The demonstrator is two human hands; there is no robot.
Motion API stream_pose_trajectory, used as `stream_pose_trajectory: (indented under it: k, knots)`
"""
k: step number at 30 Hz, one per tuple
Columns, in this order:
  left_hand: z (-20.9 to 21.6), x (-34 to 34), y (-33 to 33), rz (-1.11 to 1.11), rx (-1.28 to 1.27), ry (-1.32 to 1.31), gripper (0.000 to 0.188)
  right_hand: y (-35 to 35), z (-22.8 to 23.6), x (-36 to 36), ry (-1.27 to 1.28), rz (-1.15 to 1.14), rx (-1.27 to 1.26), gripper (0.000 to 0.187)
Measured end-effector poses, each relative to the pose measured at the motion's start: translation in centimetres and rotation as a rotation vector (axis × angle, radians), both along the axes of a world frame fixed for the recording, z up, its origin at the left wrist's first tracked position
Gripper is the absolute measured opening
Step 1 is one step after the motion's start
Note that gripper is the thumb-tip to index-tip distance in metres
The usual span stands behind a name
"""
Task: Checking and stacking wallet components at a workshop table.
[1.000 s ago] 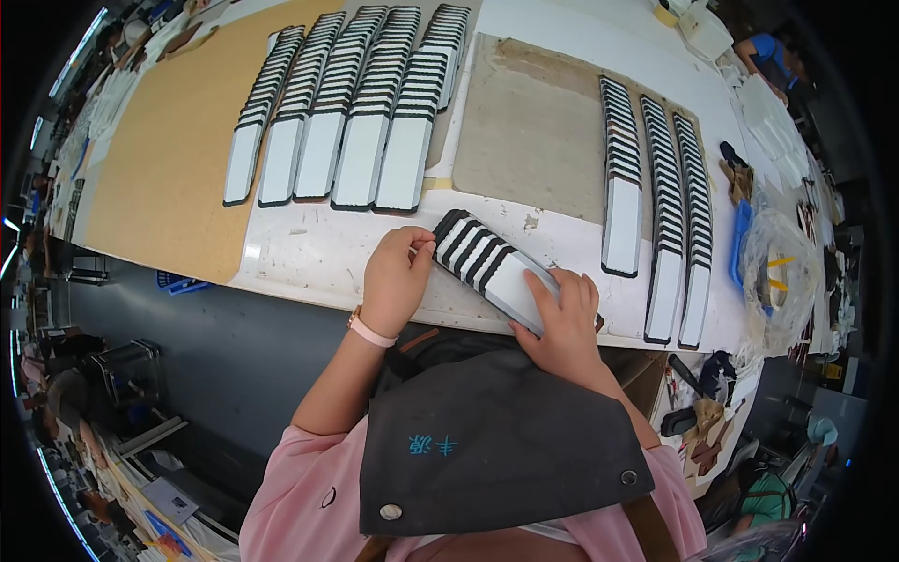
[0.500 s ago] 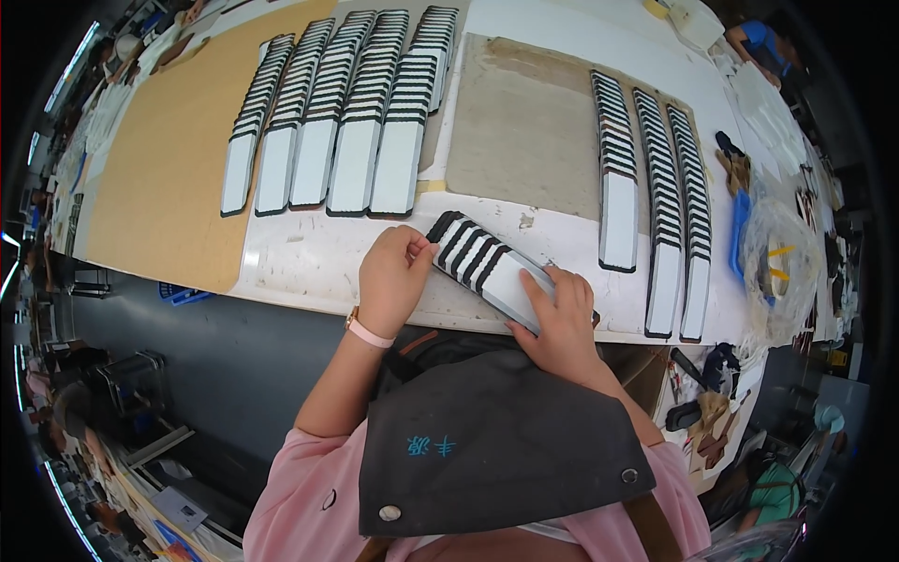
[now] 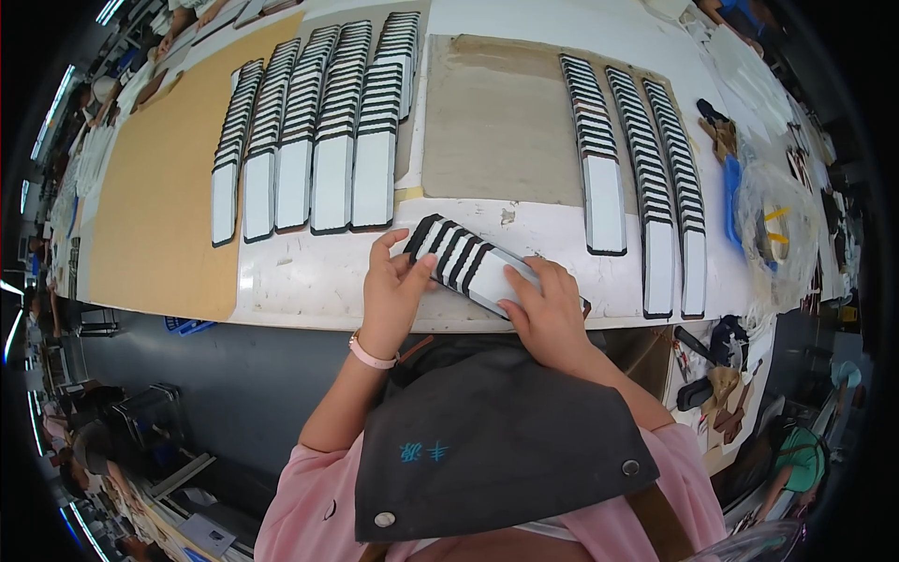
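A fanned stack of white strips (image 3: pixel 488 280) with dark edges lies aslant at the near edge of the table, its overlapping ends showing as black and white bands. My right hand (image 3: pixel 552 314) grips the stack's right part, thumb on the near side and fingers over the top. At the banded left end is my left hand (image 3: pixel 393 286), thumb touching the edge of the strips and index finger lifted away from it. Its other fingers are partly hidden.
Several rows of similar fanned strips (image 3: pixel 330 183) lie at the far left, more rows (image 3: pixel 658 267) at the right. A grey-beige board (image 3: pixel 496 126) lies between them. A clear plastic bag (image 3: pixel 782 234) and blue tray (image 3: pixel 732 206) sit at the right edge.
My left thumb and index finger have parted from their pinch at the stack's corner. My right hand stays on the stack. The whole view has shifted slightly.
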State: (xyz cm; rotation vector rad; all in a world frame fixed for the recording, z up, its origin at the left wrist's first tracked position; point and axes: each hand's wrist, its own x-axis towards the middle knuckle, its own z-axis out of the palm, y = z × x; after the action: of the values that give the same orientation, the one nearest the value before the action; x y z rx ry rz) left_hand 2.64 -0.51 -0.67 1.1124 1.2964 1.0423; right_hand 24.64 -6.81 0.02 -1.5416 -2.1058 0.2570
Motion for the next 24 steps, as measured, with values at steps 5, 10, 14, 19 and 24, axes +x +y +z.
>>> stream_pose_trajectory:
  k: [5, 10, 14, 19, 24]
  knots:
    - [-0.4, 2.8, -2.3, -0.093, -0.048, -0.274, 0.062, 0.3, 0.5, 0.1, 0.052, 0.006, -0.002, 0.044]
    - [0.4, 3.8, -1.8, -0.103, -0.036, -0.2, 0.065, 1.2, 1.8, 1.0, 0.115, -0.038, 0.019, 0.051]
    - [3.0, 5.3, -0.4, -0.177, -0.015, -0.179, 0.073, 1.9, 3.2, 2.6, 0.332, -0.039, -0.251, 0.047]
    - [3.1, 11.2, 4.2, -0.349, 0.016, -0.047, 0.068, 2.6, 1.6, 6.5, 0.634, -0.226, -0.132, 0.047]
    - [-1.2, 19.0, 8.2, -0.521, -0.178, -0.056, 0.051, 3.6, -0.9, 11.2, 0.621, -0.565, -0.145, 0.048]
